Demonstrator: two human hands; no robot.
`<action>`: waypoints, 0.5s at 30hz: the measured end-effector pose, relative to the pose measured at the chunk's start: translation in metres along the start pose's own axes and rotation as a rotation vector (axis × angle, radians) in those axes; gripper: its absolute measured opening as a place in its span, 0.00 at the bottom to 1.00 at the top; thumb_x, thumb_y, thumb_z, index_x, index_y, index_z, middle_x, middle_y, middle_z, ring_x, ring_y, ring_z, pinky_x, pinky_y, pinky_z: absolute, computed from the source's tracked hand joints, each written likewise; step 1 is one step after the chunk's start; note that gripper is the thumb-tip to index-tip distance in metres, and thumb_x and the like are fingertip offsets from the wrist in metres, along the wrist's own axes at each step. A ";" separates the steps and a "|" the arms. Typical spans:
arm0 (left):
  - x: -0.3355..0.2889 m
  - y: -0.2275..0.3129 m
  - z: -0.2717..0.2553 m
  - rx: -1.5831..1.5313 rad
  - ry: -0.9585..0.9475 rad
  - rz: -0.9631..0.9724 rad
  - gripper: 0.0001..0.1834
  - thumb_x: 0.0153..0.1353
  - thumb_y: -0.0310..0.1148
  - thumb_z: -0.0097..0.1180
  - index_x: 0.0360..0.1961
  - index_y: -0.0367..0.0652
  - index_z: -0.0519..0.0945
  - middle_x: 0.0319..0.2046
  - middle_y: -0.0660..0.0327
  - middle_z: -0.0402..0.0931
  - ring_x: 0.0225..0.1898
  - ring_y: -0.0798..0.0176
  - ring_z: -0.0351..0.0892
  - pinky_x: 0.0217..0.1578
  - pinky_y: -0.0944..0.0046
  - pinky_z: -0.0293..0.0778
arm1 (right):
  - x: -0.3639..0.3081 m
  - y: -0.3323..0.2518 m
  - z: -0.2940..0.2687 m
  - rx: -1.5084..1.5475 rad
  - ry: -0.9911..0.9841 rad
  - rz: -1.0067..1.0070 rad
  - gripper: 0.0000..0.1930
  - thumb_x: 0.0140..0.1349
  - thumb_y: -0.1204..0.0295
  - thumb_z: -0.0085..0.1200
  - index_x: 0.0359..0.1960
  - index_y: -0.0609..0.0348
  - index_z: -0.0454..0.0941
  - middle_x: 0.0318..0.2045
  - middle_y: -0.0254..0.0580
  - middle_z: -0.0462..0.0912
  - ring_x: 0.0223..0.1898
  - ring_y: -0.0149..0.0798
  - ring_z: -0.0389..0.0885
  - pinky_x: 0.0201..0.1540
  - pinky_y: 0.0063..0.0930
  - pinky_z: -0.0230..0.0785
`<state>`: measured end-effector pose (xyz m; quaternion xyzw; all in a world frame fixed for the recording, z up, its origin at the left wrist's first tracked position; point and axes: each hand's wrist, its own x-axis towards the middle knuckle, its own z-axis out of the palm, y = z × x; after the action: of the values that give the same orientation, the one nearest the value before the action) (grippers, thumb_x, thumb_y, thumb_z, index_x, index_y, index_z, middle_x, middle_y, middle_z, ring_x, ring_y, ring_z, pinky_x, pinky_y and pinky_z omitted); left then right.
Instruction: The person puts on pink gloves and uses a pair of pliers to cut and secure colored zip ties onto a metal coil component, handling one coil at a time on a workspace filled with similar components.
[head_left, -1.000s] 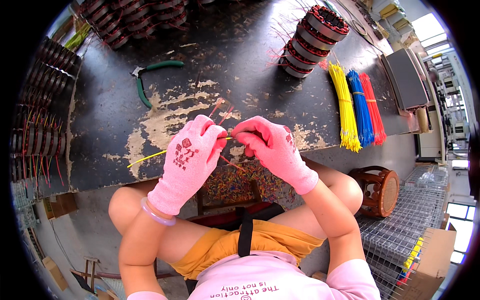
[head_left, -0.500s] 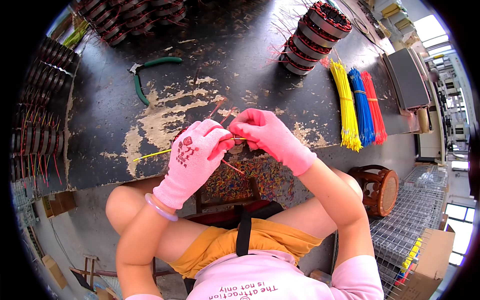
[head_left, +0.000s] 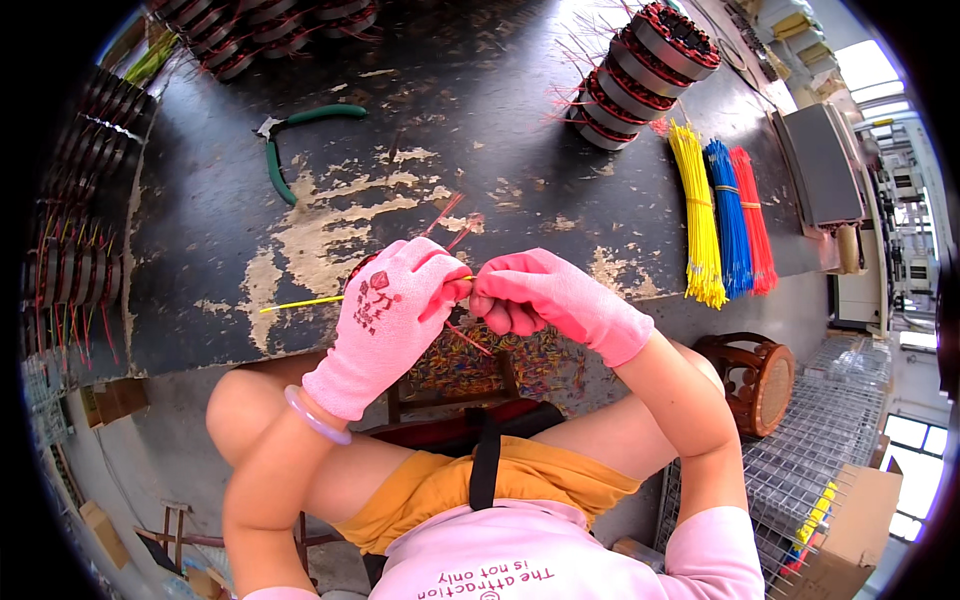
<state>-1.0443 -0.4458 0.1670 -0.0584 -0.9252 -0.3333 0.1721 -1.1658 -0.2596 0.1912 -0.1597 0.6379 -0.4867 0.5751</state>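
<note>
Both of my hands wear pink gloves and meet over the near edge of the table. My left hand [head_left: 385, 310] is closed around a thin yellow wire [head_left: 302, 304], whose long end sticks out to the left. Thin red wires [head_left: 446, 212] poke out beyond and below this hand. Behind it a reddish, coil-like edge [head_left: 362, 266] shows; most of that part is hidden. My right hand [head_left: 545, 298] has its fingers curled and its thumb and forefinger pinched at the wire's right end, touching the left fingertips. The exact joint between the fingers is covered.
Green-handled pliers [head_left: 275, 150] lie on the worn black table [head_left: 500, 120]. At the right stand stacked stator cores [head_left: 645, 75], beside bundles of yellow [head_left: 697, 215], blue [head_left: 730, 220] and red wires [head_left: 754, 220]. More cores [head_left: 75, 275] line the left. A wooden stool [head_left: 745, 385] is at the right.
My right hand has come down slightly and its fingers have curled more at the wire's end. The left hand stays nearly in place on the yellow wire. The whole view has shifted a little.
</note>
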 end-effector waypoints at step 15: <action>-0.001 0.003 -0.002 -0.033 -0.028 -0.078 0.07 0.56 0.26 0.65 0.36 0.42 0.83 0.36 0.59 0.80 0.39 0.52 0.80 0.39 0.56 0.76 | -0.001 -0.006 0.014 -0.264 0.373 -0.167 0.13 0.62 0.65 0.65 0.40 0.63 0.80 0.28 0.35 0.84 0.28 0.24 0.80 0.32 0.21 0.73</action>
<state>-1.0418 -0.4450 0.1695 -0.0295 -0.9235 -0.3539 0.1449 -1.1553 -0.2679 0.1987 -0.1929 0.7757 -0.4660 0.3793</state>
